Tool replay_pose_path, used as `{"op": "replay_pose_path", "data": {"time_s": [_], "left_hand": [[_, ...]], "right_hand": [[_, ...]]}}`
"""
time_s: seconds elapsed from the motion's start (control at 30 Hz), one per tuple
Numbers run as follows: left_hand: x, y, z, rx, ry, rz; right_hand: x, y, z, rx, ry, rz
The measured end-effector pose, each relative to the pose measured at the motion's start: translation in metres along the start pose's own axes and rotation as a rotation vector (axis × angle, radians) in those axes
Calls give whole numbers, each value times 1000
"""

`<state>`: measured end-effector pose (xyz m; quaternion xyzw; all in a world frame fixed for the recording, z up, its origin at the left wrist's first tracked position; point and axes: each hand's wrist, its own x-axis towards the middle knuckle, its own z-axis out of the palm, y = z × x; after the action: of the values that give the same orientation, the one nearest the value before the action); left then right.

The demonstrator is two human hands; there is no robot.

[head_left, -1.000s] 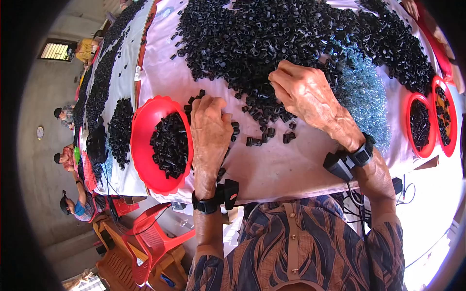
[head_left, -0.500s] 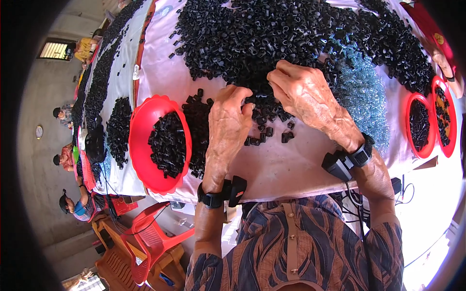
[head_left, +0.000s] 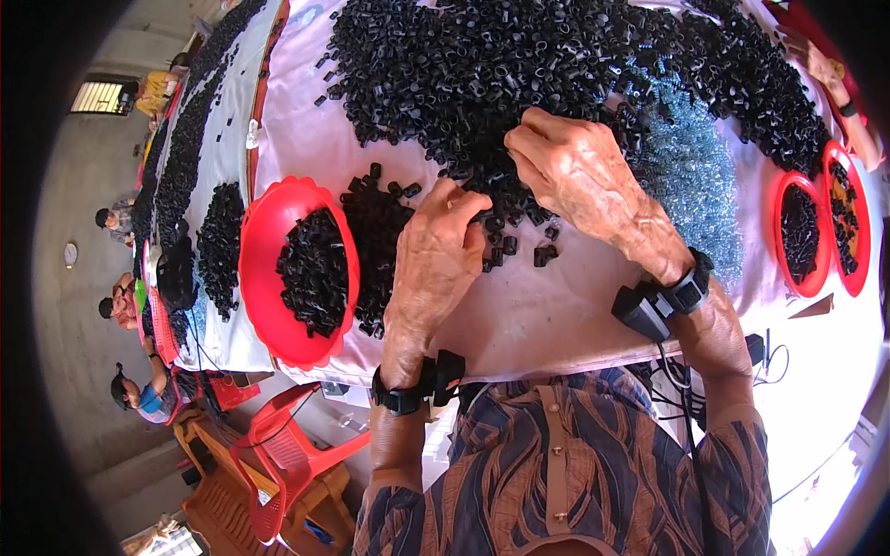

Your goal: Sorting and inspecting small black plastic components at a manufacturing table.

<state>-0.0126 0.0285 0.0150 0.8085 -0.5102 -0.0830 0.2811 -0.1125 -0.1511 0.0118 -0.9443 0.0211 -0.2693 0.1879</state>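
Nearest, at six o'clock, a patterned shirt (head_left: 556,473) fills the lower edge, and both forearms rise from it with a black wrist device (head_left: 422,380) on the left and another (head_left: 663,301) on the right. At seven o'clock, below the table edge, stands a red plastic chair (head_left: 287,454).

The left hand (head_left: 436,264) lies palm down near the centre on the white table cover (head_left: 575,315), its fingers curled with the tips pressed into the near edge of the heap of small black plastic pieces (head_left: 519,83). Whether it pinches any piece cannot be told, since the fingertips are buried. Just beside it at two o'clock, the right hand (head_left: 579,176) is also curled, fingertips down in the same heap, its grip likewise hidden. A few loose black pieces (head_left: 542,255) lie between the two hands.

At nine o'clock from the left hand sits a red bowl (head_left: 264,241) partly filled with black pieces. At three o'clock spreads a patch of bluish metal springs (head_left: 691,176), and beyond it two more red bowls (head_left: 802,232). Far off at nine o'clock, other people (head_left: 116,306) sit along a second long table.
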Motion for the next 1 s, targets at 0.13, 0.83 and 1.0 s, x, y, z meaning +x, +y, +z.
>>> {"op": "replay_pose_path", "data": {"time_s": [0.13,0.83,1.0], "left_hand": [[-7,1,-3,101,14,59],[-5,-4,-1,99,55,-14],[-13,-6,-7,241,99,-39]], "right_hand": [[-1,2,1,-14,1,18],[0,0,2,-16,-17,6],[-1,1,0,-30,-8,6]]}}
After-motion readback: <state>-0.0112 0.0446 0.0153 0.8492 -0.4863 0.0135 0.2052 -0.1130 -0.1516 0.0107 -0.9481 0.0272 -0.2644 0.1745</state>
